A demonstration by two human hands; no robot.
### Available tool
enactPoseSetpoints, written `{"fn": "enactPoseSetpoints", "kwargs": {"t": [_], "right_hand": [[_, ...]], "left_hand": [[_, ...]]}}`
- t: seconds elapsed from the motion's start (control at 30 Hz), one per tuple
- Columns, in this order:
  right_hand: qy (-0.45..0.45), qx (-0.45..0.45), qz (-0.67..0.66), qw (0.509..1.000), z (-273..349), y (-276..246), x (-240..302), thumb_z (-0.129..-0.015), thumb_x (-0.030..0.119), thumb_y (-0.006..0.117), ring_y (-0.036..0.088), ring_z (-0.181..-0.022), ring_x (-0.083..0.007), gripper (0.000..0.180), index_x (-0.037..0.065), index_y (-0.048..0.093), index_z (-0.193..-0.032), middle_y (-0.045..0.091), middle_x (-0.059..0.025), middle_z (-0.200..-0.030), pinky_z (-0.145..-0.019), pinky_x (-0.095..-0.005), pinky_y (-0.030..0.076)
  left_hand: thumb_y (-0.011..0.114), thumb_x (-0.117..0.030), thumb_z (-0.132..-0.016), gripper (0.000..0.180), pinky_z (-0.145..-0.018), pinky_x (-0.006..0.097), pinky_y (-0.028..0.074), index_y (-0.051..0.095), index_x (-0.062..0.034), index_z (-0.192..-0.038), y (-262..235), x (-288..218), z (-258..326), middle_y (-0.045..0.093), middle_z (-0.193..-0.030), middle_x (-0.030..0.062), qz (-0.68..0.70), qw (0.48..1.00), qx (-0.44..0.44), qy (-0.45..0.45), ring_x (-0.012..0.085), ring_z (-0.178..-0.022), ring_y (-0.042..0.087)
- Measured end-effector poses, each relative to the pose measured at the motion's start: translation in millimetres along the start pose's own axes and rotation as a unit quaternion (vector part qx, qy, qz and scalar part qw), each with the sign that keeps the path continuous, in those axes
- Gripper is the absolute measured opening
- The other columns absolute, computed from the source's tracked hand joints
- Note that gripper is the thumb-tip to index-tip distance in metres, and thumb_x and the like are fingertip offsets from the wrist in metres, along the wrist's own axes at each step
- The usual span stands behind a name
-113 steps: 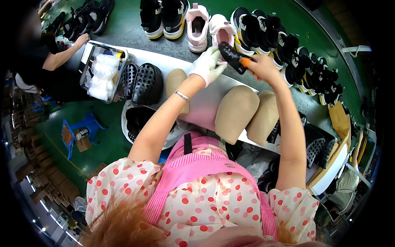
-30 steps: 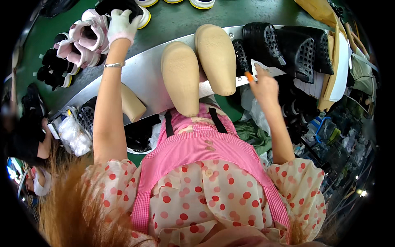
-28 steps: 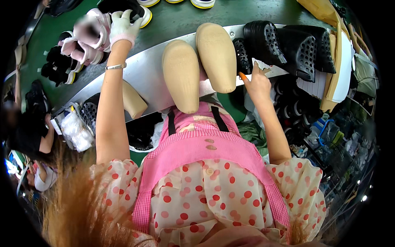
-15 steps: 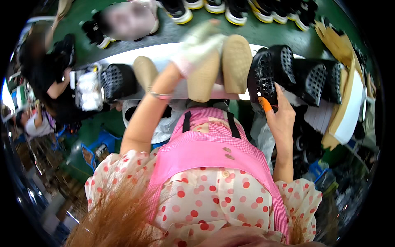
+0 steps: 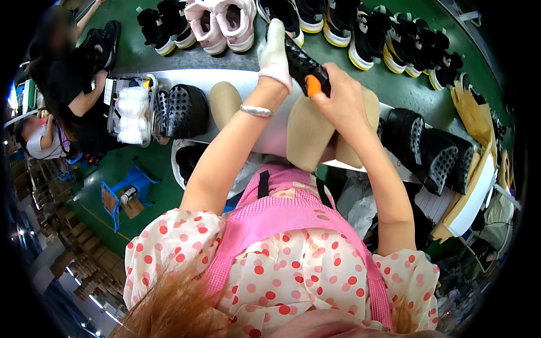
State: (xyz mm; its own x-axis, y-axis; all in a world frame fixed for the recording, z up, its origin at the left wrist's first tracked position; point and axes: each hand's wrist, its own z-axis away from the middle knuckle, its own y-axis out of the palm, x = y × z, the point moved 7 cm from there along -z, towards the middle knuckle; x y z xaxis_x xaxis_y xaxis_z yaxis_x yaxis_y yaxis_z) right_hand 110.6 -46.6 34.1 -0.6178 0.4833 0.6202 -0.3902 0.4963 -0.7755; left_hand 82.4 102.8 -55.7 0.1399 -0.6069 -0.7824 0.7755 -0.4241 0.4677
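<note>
Both of my hands meet over the far side of the white bench top, around a black form with round holes, held tilted. My right hand, bare with an orange cover on one finger, grips its near end. My left hand, in a white glove, presses along its left side with fingers together; part of its grip is hidden. Below stand beige foot-shaped forms, one partly under my right wrist, with another beige form to the left. A black perforated form stands farther left.
More black perforated forms are at the right, beside bent cardboard. Sneakers line the far green surface, including a pink pair. A basket with white wrapped bundles is left, near a person in black. A blue stool stands below.
My right hand has lifted the black perforated form from the right and brought it left and away from me. My left hand has moved off the beige forms to meet it.
</note>
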Motion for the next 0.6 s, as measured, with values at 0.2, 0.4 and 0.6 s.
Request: {"fn": "enactPoseSetpoints", "kwargs": {"t": [0.2,0.4,0.6], "right_hand": [[-0.025,0.013,0.173,0.984,-104.0,28.7,-32.5,-0.077,0.023,0.067,0.064,-0.067,-0.0396,0.026,-0.003,0.063,-0.077,0.064,-0.0207,-0.069,-0.062,-0.0467,0.052],[-0.089,0.013,0.260,0.961,-185.9,88.8,-19.3,-0.073,0.013,0.065,0.068,-0.071,-0.0365,0.012,0.002,0.067,-0.072,0.068,-0.0172,-0.074,-0.061,-0.0436,0.056],[0.082,0.116,0.198,0.970,-236.2,149.1,-46.5,-0.076,0.008,0.064,0.068,-0.089,-0.0391,0.015,-0.001,0.071,-0.086,0.069,-0.0230,-0.090,-0.077,-0.0427,0.056]], "left_hand": [[0.054,-0.035,-0.089,0.046,-0.094,0.038,0.045,0.062,0.0030,-0.113,-25.4,-6.6,-59.3,0.060,-0.118,0.0211,-0.529,0.813,0.059,0.235,0.0389,-0.106,0.057],[0.064,-0.020,-0.086,0.037,-0.089,0.038,0.050,0.060,-0.0044,-0.120,-19.3,-5.4,-63.7,0.057,-0.125,0.0142,-0.575,0.727,0.111,0.358,0.0333,-0.105,0.060],[0.066,-0.030,-0.085,0.042,-0.085,0.043,0.050,0.057,-0.0051,-0.118,-6.1,3.5,-98.5,0.055,-0.128,0.0155,-0.721,0.651,0.163,0.171,0.0365,-0.102,0.060]]}}
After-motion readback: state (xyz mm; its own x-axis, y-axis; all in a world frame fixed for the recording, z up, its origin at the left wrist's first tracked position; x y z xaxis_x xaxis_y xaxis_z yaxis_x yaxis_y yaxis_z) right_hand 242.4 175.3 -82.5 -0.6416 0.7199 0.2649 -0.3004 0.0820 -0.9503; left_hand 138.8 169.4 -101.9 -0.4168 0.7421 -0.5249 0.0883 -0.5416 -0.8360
